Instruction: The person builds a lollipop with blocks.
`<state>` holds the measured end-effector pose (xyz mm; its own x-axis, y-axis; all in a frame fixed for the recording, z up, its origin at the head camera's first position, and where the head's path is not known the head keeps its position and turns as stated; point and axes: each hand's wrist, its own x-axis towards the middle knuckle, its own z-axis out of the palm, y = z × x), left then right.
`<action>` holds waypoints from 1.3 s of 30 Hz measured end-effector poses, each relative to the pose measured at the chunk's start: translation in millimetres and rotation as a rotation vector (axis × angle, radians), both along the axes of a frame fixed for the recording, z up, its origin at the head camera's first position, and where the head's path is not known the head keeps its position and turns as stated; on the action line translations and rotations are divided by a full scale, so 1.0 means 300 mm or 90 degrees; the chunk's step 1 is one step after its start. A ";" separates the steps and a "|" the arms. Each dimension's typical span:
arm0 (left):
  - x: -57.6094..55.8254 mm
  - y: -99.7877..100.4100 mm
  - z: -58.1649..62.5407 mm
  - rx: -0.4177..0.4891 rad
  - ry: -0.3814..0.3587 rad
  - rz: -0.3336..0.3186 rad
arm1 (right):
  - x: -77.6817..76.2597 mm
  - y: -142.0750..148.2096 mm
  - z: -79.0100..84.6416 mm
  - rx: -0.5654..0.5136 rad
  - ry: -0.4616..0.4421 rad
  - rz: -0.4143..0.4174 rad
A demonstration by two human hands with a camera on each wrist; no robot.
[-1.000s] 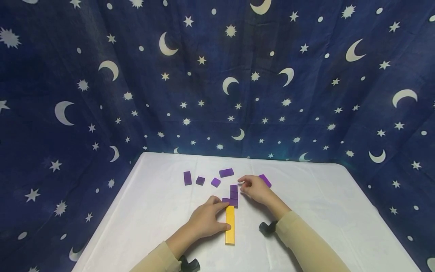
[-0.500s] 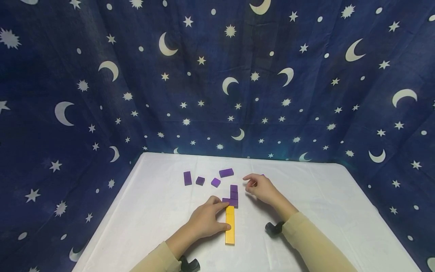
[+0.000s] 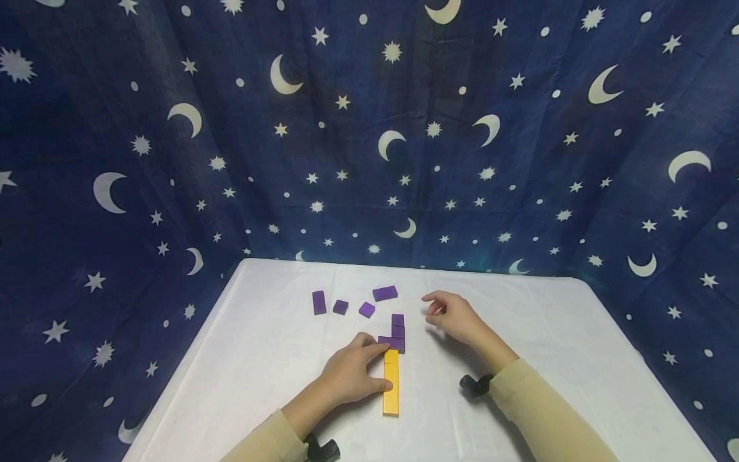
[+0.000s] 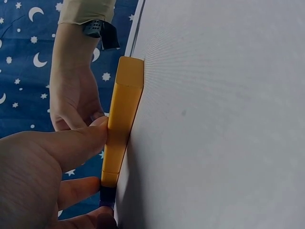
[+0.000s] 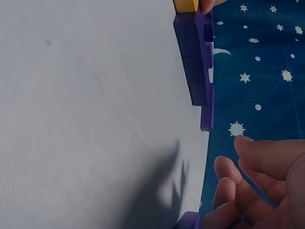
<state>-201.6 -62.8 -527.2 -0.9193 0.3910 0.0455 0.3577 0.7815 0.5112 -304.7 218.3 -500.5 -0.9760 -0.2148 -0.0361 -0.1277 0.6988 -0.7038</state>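
Observation:
My left hand [image 3: 351, 372] touches the left edge of a long yellow block [image 3: 390, 399] with its thumb. Its index fingertip rests on a purple block [image 3: 398, 345] at the far end of the yellow row, which includes a shorter yellow block [image 3: 391, 357]. Two small purple blocks [image 3: 398, 326] continue away from there, in line with the purple block's right end. To the right of them my right hand [image 3: 456, 317] hovers with loosely bent fingers and nothing in them. In the right wrist view a purple block [image 5: 189, 220] lies below that hand; the head view hides it.
Farther back on the white table [image 3: 260, 378] lie loose purple blocks: an upright-lying oblong [image 3: 319, 303], two small cubes [image 3: 340, 307], and a slanted oblong [image 3: 385, 293]. A dark blue curtain [image 3: 369, 160] with moons and stars stands behind the table.
My right hand has moved to the right, away from the purple blocks, and now covers the purple block that showed behind it. The left hand has stayed in place.

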 end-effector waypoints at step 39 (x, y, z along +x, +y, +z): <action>-0.003 -0.005 -0.010 0.001 0.002 -0.003 | -0.059 0.190 0.012 0.060 0.010 -0.011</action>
